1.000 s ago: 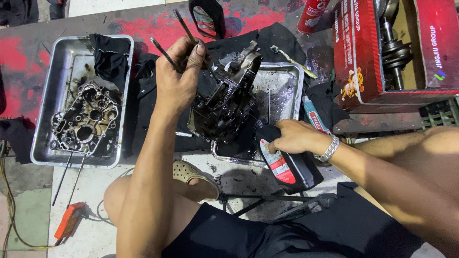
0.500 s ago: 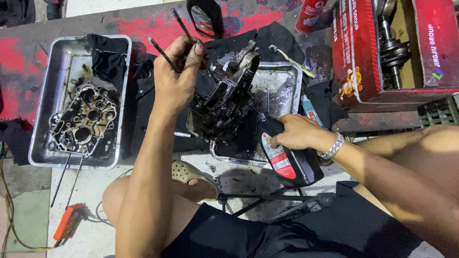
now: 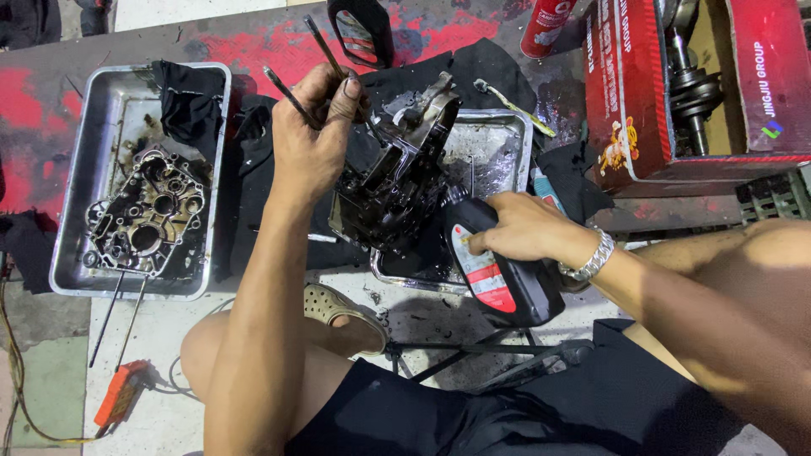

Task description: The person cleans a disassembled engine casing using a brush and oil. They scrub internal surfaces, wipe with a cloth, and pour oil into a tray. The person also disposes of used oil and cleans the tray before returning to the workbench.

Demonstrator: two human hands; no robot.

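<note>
Oil bottle (image 3: 498, 274) gripped in right hand (image 3: 524, 228), tipped slowly toward crankcase (image 3: 393, 181) steadied by studs (image 3: 291, 97) in clenched left hand (image 3: 312, 139).

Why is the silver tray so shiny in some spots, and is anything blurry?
Head view: overhead light glares white off the oily tray by the engine case that the left hand steadies; the right hand tips a glossy black oil bottle. The middle looks sharp, while the dark shorts lie in shadow.
</note>
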